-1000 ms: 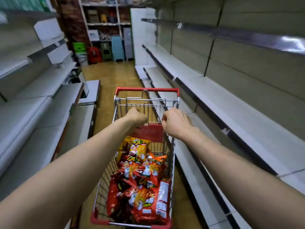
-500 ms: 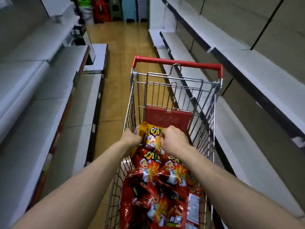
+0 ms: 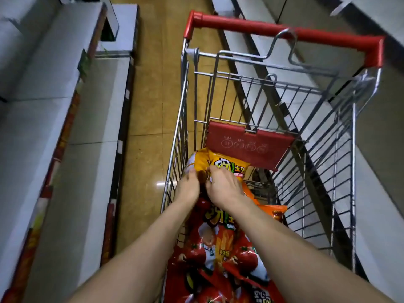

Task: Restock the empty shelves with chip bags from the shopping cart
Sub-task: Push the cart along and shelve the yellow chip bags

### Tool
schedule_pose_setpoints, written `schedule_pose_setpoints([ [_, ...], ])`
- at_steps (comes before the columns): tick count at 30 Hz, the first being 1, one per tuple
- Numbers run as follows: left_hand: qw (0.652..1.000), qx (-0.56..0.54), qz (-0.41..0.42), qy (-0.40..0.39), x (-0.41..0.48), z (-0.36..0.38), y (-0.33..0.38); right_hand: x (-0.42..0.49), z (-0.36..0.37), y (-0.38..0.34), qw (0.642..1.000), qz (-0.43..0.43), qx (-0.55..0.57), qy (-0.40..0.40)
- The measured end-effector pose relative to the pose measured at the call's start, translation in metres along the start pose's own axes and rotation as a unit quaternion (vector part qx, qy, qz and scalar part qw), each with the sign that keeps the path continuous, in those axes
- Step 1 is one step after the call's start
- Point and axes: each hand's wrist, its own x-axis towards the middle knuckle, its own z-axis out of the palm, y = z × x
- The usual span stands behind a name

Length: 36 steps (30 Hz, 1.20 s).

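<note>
At frame centre, my left hand (image 3: 188, 187) and right hand (image 3: 226, 189) each grip the yellow chip bag (image 3: 227, 166) inside the shopping cart (image 3: 284, 30).

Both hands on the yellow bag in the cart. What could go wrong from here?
The left hand and right hand hold the yellow chip bag near one edge; it could slip or crumple on lifting.
It lies just below the red flap and beside the wire cart wall, so it might snag.
</note>
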Motion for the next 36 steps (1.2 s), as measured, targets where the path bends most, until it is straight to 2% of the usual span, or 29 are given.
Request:
schedule_pose_setpoints([
  [4, 0.999, -0.026, -0.026, 0.031, 0.018, 0.008, -0.009, 0.023, 0.021, 0.002, 0.996, 0.044, 0.079, -0.014],
  [7, 0.998, -0.027, -0.035, 0.038, 0.026, 0.008, -0.010, 0.033, 0.031, 0.007, 0.985, 0.097, 0.141, 0.016],
  [11, 0.995, -0.072, -0.046, 0.044, 0.037, 0.016, -0.010, 0.028, 0.030, 0.024, 0.956, 0.099, 0.270, 0.053],
  [13, 0.993, -0.077, -0.060, 0.059, 0.042, 0.020, -0.006, 0.022, 0.022, 0.038, 0.914, 0.120, 0.381, 0.070],
  [15, 0.984, -0.131, -0.117, 0.032, 0.041, 0.021, 0.004, 0.016, 0.008, 0.052, 0.834, 0.173, 0.517, 0.082],
  [16, 0.973, -0.168, -0.160, -0.006, 0.039, 0.020, 0.008, 0.014, 0.001, 0.060, 0.802, 0.190, 0.561, 0.078],
  [18, 0.955, -0.206, -0.188, -0.105, 0.037, 0.019, 0.012, 0.007, -0.009, 0.075, 0.777, 0.193, 0.597, 0.054],
  [20, 0.950, -0.180, -0.179, -0.179, 0.032, 0.022, 0.012, 0.001, -0.013, 0.087, 0.771, 0.190, 0.607, 0.022],
  [23, 0.950, -0.138, -0.162, -0.228, 0.028, 0.030, 0.011, -0.005, -0.013, 0.098, 0.810, 0.197, 0.552, 0.004],
  [27, 0.963, -0.100, -0.151, -0.201, 0.029, 0.034, 0.021, -0.013, -0.017, 0.106, 0.861, 0.157, 0.480, 0.059],
  [29, 0.971, -0.084, -0.132, -0.179, 0.032, 0.034, 0.031, -0.018, -0.025, 0.106, 0.870, 0.120, 0.472, 0.081],
  [33, 0.983, -0.066, -0.041, -0.167, 0.029, 0.030, 0.052, -0.023, -0.051, 0.107, 0.835, 0.110, 0.524, 0.128],
  [36, 0.954, -0.112, -0.001, -0.278, 0.013, 0.022, 0.063, -0.018, -0.072, 0.108, 0.796, 0.141, 0.573, 0.134],
])
